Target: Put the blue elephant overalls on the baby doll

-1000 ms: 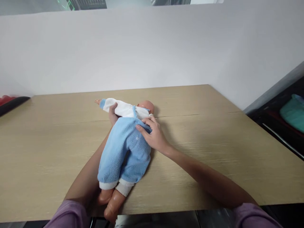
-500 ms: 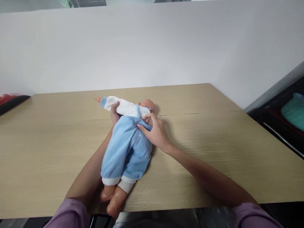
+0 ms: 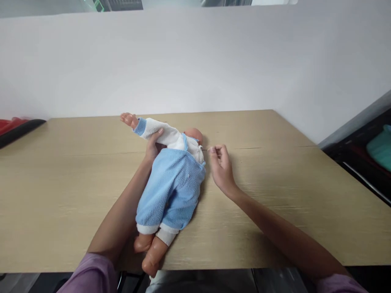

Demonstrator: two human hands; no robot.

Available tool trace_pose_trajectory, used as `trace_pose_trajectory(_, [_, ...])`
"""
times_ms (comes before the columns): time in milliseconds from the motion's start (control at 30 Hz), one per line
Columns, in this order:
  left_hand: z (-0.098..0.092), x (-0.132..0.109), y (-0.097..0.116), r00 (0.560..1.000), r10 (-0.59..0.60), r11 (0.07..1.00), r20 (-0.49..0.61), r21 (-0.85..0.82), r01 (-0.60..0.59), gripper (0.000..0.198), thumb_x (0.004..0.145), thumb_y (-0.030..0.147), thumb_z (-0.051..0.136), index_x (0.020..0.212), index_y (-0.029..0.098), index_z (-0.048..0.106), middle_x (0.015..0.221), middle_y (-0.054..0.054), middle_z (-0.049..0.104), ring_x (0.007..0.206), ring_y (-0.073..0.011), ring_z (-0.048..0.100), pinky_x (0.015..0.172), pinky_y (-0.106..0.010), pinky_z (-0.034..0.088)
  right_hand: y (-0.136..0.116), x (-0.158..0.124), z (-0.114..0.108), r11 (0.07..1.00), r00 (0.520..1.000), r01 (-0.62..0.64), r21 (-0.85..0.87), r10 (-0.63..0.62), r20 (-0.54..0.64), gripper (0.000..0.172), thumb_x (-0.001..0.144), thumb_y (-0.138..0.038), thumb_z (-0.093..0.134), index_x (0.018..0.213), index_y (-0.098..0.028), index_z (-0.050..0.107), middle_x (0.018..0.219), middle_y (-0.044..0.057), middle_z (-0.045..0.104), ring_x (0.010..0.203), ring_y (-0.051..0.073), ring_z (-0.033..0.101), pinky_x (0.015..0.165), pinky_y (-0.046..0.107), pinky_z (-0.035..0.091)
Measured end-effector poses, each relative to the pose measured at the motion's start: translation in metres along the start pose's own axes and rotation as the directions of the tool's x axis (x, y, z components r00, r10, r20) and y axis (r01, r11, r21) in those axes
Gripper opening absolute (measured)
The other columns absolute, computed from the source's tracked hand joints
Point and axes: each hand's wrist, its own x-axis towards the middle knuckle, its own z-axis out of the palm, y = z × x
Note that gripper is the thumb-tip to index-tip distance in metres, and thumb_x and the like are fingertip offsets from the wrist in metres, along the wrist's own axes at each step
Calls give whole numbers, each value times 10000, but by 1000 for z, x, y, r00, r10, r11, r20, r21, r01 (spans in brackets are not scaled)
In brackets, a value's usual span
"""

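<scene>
Lying on the pale wood-grain tabletop (image 3: 275, 175), the smooth-limbed plastic baby doll (image 3: 177, 171) in fuzzy light-blue fleece trousers (image 3: 169, 189) had its soft white sleeve (image 3: 168, 136) grasped by the left hand (image 3: 152, 147). The right hand (image 3: 222, 171), on the waist half a second earlier, had come away to just beside the doll, fingers curled, though whether they pinched anything could not be told. Beyond rose a smooth white partition (image 3: 183, 61).
</scene>
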Motion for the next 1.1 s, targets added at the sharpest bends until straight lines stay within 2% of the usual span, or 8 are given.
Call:
trace_pose_trajectory(133, [0,-2,27,949,87,941,304,287,-179,469,702,450,981,1065,247,765,1269,-72,785,1314,-322,680,1189,-399,509,-33,-24,-26,987,992,-113,111,106,61,340,1114,-610,547,1065,-281,616,1042,33,708,989,221,651,942,391,506])
trace_pose_trajectory(300, [14,-14,58,771,-57,730,634,554,-401,624,770,430,982,1308,228,739,1473,-127,697,1501,-386,565,1350,-495,358,-44,-53,-41,917,909,-368,153,320,268,452,1082,-698,540,1174,-279,682,1188,76,734,1088,247,669,1032,444,543])
trace_pose_trajectory(500, [40,-41,68,510,-246,614,824,540,-576,1100,675,424,1066,1637,293,550,1732,-168,484,1675,-458,339,1389,-629,267,-43,-43,-47,743,765,-619,256,496,409,691,979,-818,584,1460,-327,648,1553,136,636,1357,351,659,1037,541,641])
trace_pose_trajectory(600, [43,-44,80,425,-339,633,839,537,-558,1260,652,469,1082,1728,353,436,1860,-125,275,1733,-462,167,1411,-649,179,-47,-34,-50,691,727,-673,264,552,408,724,976,-812,599,1529,-345,625,1663,134,559,1461,390,604,1016,566,661])
trace_pose_trajectory(667, [41,-42,90,414,-375,684,829,549,-481,1115,745,534,1021,1707,369,482,1868,-88,264,1739,-447,137,1417,-643,153,-49,-31,-52,686,731,-677,267,580,361,721,966,-801,626,1527,-349,638,1699,128,527,1501,403,571,1015,580,663])
trace_pose_trajectory(833, [41,-40,99,532,-323,755,782,552,-353,635,970,555,822,1548,326,695,1731,-103,531,1677,-445,353,1405,-648,236,-56,-28,-60,670,727,-685,285,613,309,707,942,-775,672,1515,-361,657,1690,128,538,1526,407,547,1029,615,647])
trace_pose_trajectory(1000, [58,-56,82,417,-314,771,853,486,-412,476,1073,516,685,1532,391,700,1762,-30,491,1700,-383,321,1416,-614,232,-60,-21,-60,662,725,-684,305,571,385,680,934,-795,654,1432,-334,698,1526,130,664,1412,395,623,982,592,649])
trace_pose_trajectory(1100, [66,-63,74,419,-308,812,854,465,-353,455,1080,494,678,1522,391,704,1752,-26,509,1707,-352,319,1407,-578,285,-44,-17,-59,800,826,-547,246,467,317,654,912,-844,600,1269,-316,746,1093,97,761,1073,347,725,863,568,666])
